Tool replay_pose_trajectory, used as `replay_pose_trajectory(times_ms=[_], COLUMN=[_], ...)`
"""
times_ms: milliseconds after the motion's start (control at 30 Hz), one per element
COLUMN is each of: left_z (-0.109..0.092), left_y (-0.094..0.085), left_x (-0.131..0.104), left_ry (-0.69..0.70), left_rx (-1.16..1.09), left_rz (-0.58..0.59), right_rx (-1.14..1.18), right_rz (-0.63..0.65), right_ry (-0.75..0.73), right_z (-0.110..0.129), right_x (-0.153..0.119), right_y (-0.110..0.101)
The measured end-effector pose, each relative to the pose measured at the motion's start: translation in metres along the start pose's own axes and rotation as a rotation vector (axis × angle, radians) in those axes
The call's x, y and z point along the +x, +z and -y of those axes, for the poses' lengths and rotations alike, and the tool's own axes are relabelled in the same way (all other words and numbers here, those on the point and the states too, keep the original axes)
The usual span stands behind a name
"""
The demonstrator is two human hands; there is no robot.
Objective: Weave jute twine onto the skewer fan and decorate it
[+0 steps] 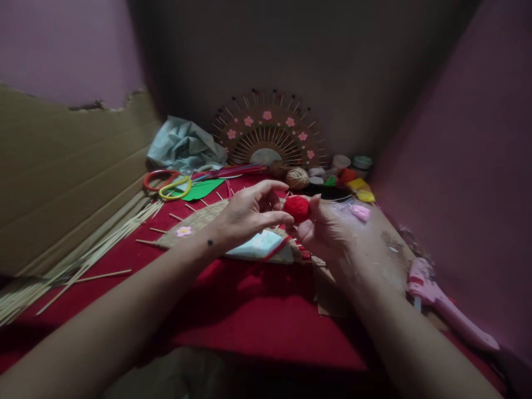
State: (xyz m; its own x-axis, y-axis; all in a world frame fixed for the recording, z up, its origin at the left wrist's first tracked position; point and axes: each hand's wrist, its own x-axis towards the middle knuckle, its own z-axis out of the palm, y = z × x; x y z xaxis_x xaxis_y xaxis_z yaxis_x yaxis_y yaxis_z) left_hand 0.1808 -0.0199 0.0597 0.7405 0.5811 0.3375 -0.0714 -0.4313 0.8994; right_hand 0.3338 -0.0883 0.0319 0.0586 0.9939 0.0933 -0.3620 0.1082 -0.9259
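My right hand [326, 230] is closed on a small red ball [296, 209] that looks like wound yarn, held between thumb and fingers. Close by on its left is my left hand [257, 208], thumb and fingers curved and apart; whether its fingertips touch the ball I cannot tell. Beneath both hands lies a half-round fan [203, 219] of woven twine on thin sticks, with a pale blue cloth centre [260, 245] and one pink flower [183, 231]. Red strands cross the cloth's right side, and red covers some stick ends there.
A flowered stick fan [267, 116] stands at the back. Scissors [177, 188], green sheet [203, 190] and loose sticks [95, 252] lie left. A twine ball [297, 178] sits behind my hands. A pink glue gun [446, 305] rests right. Cardboard [62, 177] walls the left side.
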Motion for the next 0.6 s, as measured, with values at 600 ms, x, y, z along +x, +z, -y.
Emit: replay_pose_trajectory(times_ms=[600], left_z=[0.0078], left_y=[0.0043], left_x=[-0.0113], left_ry=[0.031], left_rx=[-0.124], left_rz=[-0.247], right_rx=[0.221], right_rz=[0.025], right_ry=[0.031], right_z=[-0.0056], right_x=[-0.0067], right_y=[0.0058])
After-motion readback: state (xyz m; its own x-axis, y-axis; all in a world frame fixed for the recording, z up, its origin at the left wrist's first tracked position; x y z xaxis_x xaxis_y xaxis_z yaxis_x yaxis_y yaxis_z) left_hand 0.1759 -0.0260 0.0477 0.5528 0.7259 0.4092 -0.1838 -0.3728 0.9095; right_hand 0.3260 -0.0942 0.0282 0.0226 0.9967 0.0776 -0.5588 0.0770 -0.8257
